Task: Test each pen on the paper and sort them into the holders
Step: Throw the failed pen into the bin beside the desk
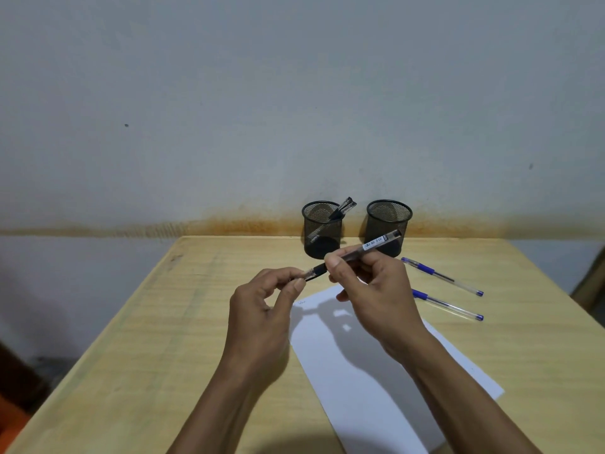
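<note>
Both hands raised above the paper (376, 371) on the table (163, 322). Right hand (376, 290) grips the barrel of a black pen (357, 252); left hand (265, 299) pinches its tip end. Two blue pens (442, 276) lie to the right. Far: two mesh holders (322, 229), the left one containing pens.

We count two black wire-mesh cylindrical holders (322, 229) (388, 226), two blue-capped clear plastic pens (442, 276) (447, 304), one black-gripped clear pen (357, 252) and one white paper sheet (376, 371).
</note>
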